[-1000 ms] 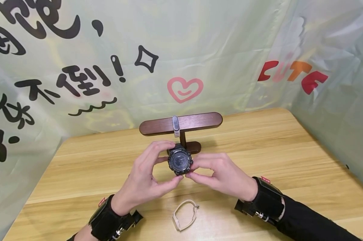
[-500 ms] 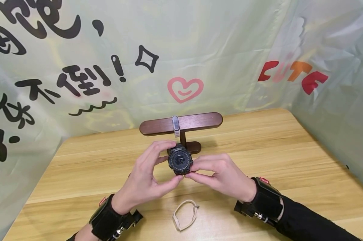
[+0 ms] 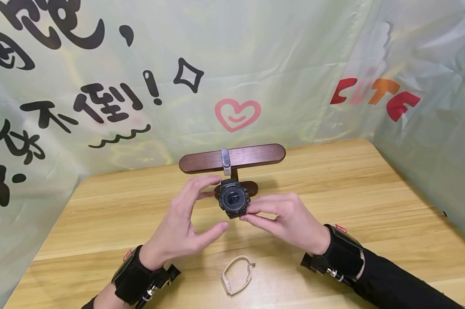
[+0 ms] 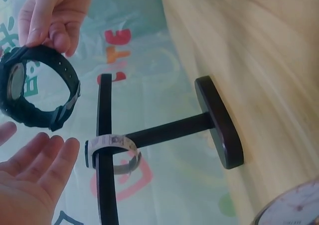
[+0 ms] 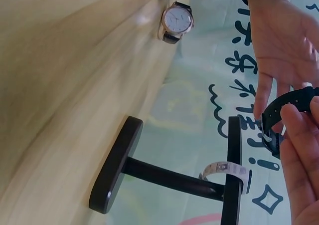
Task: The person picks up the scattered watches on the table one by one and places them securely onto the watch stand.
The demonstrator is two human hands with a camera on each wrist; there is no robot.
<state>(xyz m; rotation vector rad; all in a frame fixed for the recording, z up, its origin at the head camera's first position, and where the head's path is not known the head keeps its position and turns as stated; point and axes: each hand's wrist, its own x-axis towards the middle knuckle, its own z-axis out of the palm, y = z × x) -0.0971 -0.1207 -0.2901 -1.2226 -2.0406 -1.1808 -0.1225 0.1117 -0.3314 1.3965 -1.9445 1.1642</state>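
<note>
A black digital wristwatch [image 3: 234, 199] is held up in front of the display stand, its strap closed into a loop. My right hand [image 3: 288, 216] pinches it at its right side between thumb and fingers. Beside it on the left, my left hand [image 3: 187, 219] is spread around a gap, thumb and fingers apart from the watch. In the left wrist view the fingers [image 4: 52, 165] of that hand lie extended below the black strap [image 4: 67, 75]. Behind, a fitness band [image 3: 226, 159] hangs around the bar of the dark wooden stand [image 3: 259, 155].
A cream-strapped watch [image 3: 225, 283] lies on its side on the wooden table [image 3: 371, 214], nearer the person. In the right wrist view a round white-dial watch [image 5: 177, 19] with a dark strap shows. A printed cloth backdrop [image 3: 294, 86] rises behind the table.
My left hand has let go of the black wristwatch and drawn slightly left, its thumb and fingers spreading. My right hand has lifted the watch slightly up and to the right.
</note>
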